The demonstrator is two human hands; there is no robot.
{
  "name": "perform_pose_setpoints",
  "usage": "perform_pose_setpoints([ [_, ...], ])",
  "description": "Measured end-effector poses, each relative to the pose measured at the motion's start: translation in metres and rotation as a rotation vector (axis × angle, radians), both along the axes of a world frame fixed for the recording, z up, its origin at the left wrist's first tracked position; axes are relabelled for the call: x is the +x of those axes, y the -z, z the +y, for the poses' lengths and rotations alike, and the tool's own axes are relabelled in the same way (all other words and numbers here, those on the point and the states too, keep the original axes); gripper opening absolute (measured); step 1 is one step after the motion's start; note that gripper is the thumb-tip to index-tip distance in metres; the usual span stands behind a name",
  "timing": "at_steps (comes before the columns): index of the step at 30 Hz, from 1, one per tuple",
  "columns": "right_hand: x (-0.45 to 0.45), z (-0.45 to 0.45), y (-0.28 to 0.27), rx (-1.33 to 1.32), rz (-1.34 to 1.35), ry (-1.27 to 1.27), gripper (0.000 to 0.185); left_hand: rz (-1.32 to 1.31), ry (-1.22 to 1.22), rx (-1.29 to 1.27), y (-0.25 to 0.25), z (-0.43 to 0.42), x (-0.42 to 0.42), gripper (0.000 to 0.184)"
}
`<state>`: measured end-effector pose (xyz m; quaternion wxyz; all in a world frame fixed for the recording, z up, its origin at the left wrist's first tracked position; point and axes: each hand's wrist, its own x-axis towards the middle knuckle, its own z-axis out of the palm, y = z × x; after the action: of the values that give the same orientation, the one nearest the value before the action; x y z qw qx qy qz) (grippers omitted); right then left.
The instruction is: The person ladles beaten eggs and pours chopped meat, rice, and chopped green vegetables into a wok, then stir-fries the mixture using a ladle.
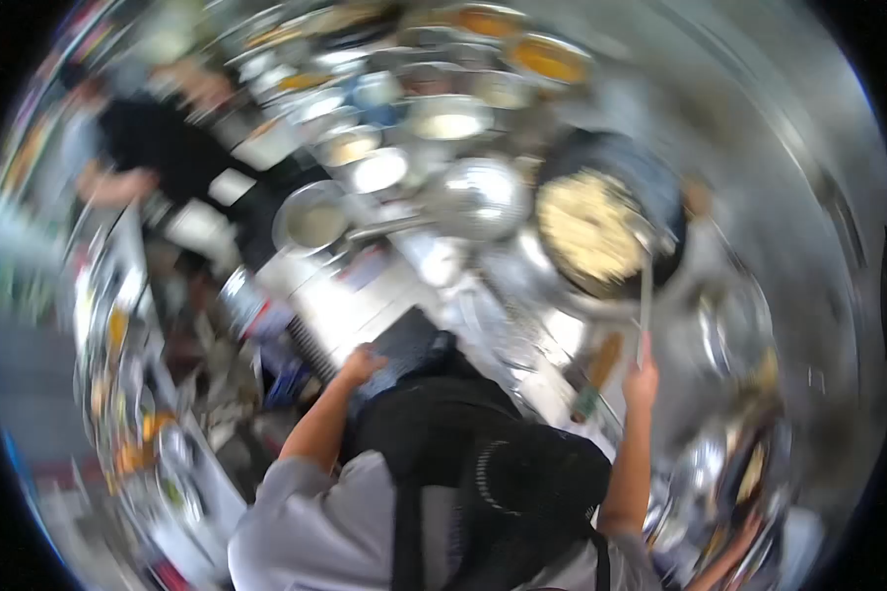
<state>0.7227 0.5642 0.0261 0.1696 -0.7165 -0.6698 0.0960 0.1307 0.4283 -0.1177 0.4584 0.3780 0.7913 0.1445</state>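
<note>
My right hand (643, 379) is closed around the handle of a long-handled metal ladle (647, 295). The ladle's head rests in pale yellow food (586, 227) inside a dark wok (616, 153); blur hides exactly what the food is. Away from the wok, my left hand (363, 364) is beside the front of my dark apron (434, 419). Its fingers are smeared, and nothing in them can be made out. Left of the wok lies a large round perforated strainer (478, 200), its handle pointing left toward a metal pot (312, 222).
Several bowls and pans of ingredients, such as a pan of orange liquid (550, 59), stand behind the strainer. A wooden-handled tool (603, 362) lies near my right forearm. Another person (168, 148) in dark clothing stands at far left; a second person's arm (734, 557) shows lower right.
</note>
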Motion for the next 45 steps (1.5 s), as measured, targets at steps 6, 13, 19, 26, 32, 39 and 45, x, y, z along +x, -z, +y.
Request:
perform_pose_setpoints([
  [6,-0.086,0.011,-0.012,-0.043,0.011,-0.157,0.063,0.093,-0.167,-0.220,0.010,-0.166,-0.012,0.058],
  [13,-0.113,0.039,-0.010,-0.056,-0.347,-0.086,0.064,0.657,-1.027,0.469,-0.039,-0.258,-0.061,0.035],
  [19,-0.129,0.031,-0.023,-0.015,-0.330,-0.054,0.064,1.194,-1.758,0.681,-0.138,-0.398,-0.192,0.043],
  [26,-0.119,0.013,-0.026,-0.114,-0.169,0.012,0.064,0.634,-2.213,0.518,-0.133,-0.586,-0.294,0.055],
  [32,-0.076,0.097,0.046,-0.468,0.635,-0.236,0.061,-0.011,-2.023,1.142,-0.065,-0.648,-0.307,0.034],
  [39,-0.163,0.028,-0.010,-0.207,-0.029,0.121,0.076,0.160,-1.611,0.976,-0.206,-0.506,-0.260,0.037],
  [45,-0.147,0.021,-0.008,-0.038,0.168,0.143,0.058,-0.179,-0.984,0.844,-0.187,-0.238,-0.191,0.027],
])
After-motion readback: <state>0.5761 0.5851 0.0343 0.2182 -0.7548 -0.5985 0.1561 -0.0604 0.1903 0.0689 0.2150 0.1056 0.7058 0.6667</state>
